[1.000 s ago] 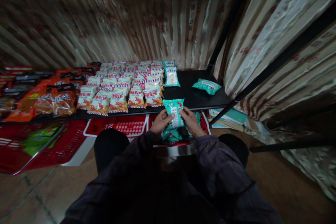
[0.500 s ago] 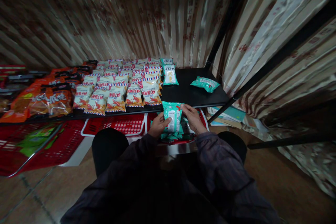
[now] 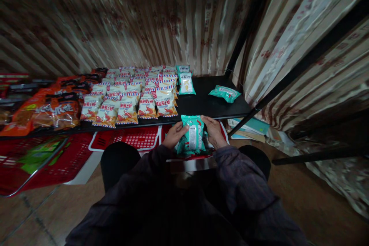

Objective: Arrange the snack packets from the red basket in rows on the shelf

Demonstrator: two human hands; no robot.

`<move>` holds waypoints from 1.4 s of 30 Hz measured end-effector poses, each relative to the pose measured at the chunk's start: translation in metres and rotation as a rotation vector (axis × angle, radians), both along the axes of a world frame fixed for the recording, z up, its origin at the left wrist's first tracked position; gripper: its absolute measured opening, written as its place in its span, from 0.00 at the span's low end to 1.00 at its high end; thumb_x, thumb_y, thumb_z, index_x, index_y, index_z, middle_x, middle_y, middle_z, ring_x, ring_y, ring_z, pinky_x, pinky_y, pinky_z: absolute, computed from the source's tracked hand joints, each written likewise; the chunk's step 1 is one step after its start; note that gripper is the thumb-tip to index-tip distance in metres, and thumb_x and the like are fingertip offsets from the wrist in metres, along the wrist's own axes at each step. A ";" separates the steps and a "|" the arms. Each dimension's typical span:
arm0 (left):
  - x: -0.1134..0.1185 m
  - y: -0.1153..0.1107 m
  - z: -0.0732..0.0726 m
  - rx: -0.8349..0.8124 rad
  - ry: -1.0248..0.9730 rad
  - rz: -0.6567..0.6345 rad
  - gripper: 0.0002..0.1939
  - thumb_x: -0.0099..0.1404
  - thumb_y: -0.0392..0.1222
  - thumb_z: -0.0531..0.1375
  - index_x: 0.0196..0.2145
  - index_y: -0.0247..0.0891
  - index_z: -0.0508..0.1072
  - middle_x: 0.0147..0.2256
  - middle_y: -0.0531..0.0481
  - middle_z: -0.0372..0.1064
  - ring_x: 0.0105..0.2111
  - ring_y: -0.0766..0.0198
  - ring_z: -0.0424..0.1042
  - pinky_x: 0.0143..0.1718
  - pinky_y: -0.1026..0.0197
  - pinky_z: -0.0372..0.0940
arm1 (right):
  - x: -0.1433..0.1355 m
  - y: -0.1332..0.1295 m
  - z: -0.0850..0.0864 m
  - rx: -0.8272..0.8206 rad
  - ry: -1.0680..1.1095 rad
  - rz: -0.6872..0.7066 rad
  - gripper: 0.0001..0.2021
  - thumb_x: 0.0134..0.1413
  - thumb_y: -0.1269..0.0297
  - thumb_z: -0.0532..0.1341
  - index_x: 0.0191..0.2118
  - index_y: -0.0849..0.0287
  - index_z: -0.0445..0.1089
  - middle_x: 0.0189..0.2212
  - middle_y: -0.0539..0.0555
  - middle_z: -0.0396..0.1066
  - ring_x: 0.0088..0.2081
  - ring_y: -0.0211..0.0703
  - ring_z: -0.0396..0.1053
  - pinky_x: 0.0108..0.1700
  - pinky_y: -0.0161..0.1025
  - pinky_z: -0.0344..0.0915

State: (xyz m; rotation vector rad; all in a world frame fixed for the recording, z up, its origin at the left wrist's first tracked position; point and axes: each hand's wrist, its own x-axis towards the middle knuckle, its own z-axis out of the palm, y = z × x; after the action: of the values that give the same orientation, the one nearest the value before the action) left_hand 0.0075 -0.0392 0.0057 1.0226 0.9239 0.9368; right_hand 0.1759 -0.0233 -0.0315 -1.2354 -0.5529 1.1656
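Note:
A teal snack bag (image 3: 192,136) is held upright between my two hands, above a red basket (image 3: 223,132) at the shelf's front edge. My left hand (image 3: 174,136) grips its left side, thumb on the front. At its upper right corner, my right hand (image 3: 212,130) pinches the bag. More teal packaging lies beneath it in the basket. On the black shelf (image 3: 201,103), two teal and white bags (image 3: 186,83) stand one behind the other, and another teal bag (image 3: 225,93) lies on its side to the right.
Rows of white and orange snack bags (image 3: 127,108) and orange-black bags (image 3: 65,112) fill the shelf's left part. Red baskets (image 3: 127,137) sit below. A black pole (image 3: 276,88) slants at the right, near papers and books (image 3: 250,126) on the floor. Striped curtains hang behind.
The held teal bag has moved slightly down and to the right and turned a little between my hands. My left hand's thumb has shifted higher on it.

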 end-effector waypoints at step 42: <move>0.017 0.056 0.033 0.126 0.019 0.582 0.16 0.52 0.51 0.64 0.21 0.37 0.65 0.19 0.59 0.59 0.20 0.71 0.59 0.23 0.68 0.57 | -0.009 -0.029 0.009 0.106 0.188 0.036 0.21 0.25 0.55 0.77 0.26 0.55 0.69 0.21 0.43 0.67 0.24 0.31 0.66 0.28 0.30 0.70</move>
State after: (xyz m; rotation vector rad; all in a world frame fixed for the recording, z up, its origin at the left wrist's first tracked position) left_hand 0.0240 0.0167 0.0392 0.8789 1.2210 1.4846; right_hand 0.1670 -0.0519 -0.0230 -1.0167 -0.4913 1.2514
